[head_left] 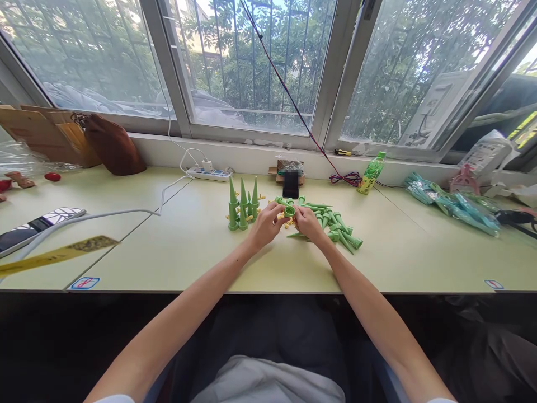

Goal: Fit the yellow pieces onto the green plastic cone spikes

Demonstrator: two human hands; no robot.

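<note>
My left hand (267, 225) is closed around a green plastic watering spike (289, 211), its round open end turned toward me. My right hand (309, 222) is pinched at the right side of that opening; what lies between its fingertips is too small to make out. Under and between the hands lie small yellow pieces (289, 223), partly hidden. Right of my right hand is a loose pile of green spikes (335, 224), lying in several directions. To the left, a group of green spikes (243, 210) stands upright with points up, some with yellow pieces sticking out sideways.
Behind the hands a dark phone (291, 184) leans on a small box. A power strip (210, 174), a green bottle (371, 173) and coiled wire (346, 178) line the sill. Plastic-wrapped packets (457, 207) lie right. Another phone (37, 226) and a white cable (126, 212) are left.
</note>
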